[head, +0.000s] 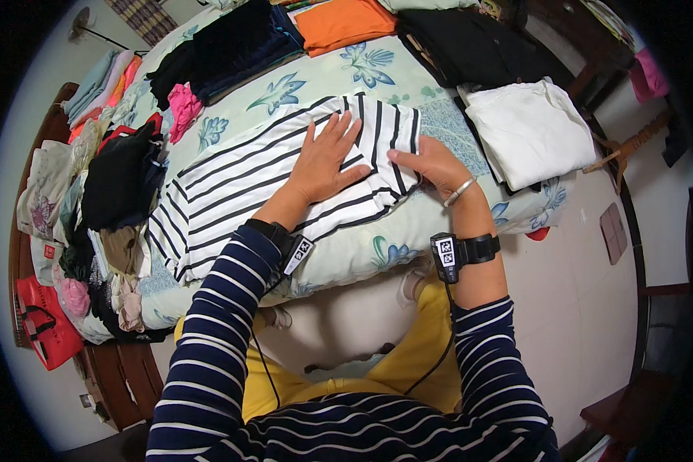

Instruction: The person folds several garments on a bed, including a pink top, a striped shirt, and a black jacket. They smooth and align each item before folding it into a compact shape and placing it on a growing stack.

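A white knit shirt with black stripes (231, 190) lies spread on the bed, its long side running from lower left to upper right. My left hand (326, 159) rests palm down on the shirt, fingers spread, near its upper right part. At the shirt's right end is my right hand (430, 164), with the thumb on top of the striped cloth and the fingers beyond its edge, partly hidden. The cloth edge sits between that thumb and the fingers. Small wrinkles show in the fabric just below, close to the bed's front edge.
Around the shirt on the flowered bedspread (277, 92) are folded white cloth (528, 130), black garments (479, 49), an orange folded garment (346, 26), dark folded clothes (237, 49), a pink cloth (183, 111) and a mixed clothes pile (121, 179). A red bag (49, 329) hangs at far left.
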`<state>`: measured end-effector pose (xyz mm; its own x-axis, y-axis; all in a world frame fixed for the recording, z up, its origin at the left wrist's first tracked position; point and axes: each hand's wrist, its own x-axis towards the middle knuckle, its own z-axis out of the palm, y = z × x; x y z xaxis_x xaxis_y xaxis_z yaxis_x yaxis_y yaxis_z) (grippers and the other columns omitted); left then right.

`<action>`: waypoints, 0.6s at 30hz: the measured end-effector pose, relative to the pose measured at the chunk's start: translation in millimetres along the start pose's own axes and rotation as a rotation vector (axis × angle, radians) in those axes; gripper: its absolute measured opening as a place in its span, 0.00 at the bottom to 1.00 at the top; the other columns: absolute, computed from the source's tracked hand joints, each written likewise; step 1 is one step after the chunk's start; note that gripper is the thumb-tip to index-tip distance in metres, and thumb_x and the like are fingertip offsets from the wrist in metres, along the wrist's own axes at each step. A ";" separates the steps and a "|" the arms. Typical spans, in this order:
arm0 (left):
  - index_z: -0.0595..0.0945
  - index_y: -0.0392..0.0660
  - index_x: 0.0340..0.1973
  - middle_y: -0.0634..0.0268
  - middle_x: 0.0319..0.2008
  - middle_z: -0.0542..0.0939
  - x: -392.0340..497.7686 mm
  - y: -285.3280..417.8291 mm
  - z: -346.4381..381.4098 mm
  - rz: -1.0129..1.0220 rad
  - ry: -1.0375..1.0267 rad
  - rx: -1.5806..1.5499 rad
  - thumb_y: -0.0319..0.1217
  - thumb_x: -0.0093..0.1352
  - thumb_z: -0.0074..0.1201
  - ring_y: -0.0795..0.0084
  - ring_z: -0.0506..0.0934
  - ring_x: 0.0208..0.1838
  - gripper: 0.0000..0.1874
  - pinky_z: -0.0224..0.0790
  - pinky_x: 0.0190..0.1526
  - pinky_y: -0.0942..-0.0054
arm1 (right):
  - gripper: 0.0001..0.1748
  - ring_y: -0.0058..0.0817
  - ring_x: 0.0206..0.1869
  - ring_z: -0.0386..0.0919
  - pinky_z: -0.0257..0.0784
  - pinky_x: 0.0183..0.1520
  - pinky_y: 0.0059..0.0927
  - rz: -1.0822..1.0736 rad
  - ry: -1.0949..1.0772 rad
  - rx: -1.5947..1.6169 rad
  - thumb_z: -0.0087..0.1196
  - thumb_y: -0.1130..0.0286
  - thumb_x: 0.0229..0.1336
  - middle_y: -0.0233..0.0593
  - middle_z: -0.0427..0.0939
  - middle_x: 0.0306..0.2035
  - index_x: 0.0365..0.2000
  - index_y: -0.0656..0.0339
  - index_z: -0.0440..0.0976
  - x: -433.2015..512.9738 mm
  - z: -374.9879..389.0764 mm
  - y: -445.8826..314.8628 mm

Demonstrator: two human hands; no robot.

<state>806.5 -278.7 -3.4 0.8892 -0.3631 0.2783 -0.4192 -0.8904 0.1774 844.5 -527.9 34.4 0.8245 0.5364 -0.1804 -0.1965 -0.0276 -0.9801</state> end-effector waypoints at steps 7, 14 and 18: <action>0.64 0.49 0.73 0.52 0.77 0.56 1.7 -0.4 6.3 -0.006 0.038 0.021 0.57 0.74 0.44 0.51 0.51 0.80 0.38 0.32 0.76 0.43 | 0.21 0.10 0.20 0.65 0.57 0.21 0.14 0.067 -0.164 0.046 0.70 0.61 0.55 0.24 0.75 0.27 0.42 0.61 0.73 -14.6 5.9 -1.3; 0.65 0.51 0.73 0.54 0.77 0.56 3.1 -2.5 9.4 -0.020 0.038 0.020 0.58 0.75 0.41 0.53 0.51 0.80 0.37 0.31 0.76 0.44 | 0.19 0.12 0.14 0.63 0.55 0.18 0.18 0.078 -0.365 -0.146 0.68 0.55 0.57 0.23 0.71 0.17 0.28 0.58 0.74 -28.9 9.3 2.6; 0.65 0.51 0.73 0.54 0.77 0.56 3.2 -1.8 8.1 -0.034 0.023 0.022 0.59 0.73 0.43 0.54 0.51 0.80 0.38 0.31 0.77 0.44 | 0.22 0.12 0.13 0.63 0.54 0.16 0.18 0.125 -0.442 -0.480 0.67 0.53 0.58 0.23 0.71 0.15 0.29 0.63 0.74 -28.2 -8.7 -4.7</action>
<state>811.5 -280.5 -10.4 0.8984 -0.3265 0.2939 -0.3843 -0.9082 0.1659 826.8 -550.3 43.4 0.4957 0.7974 -0.3442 0.0658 -0.4297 -0.9006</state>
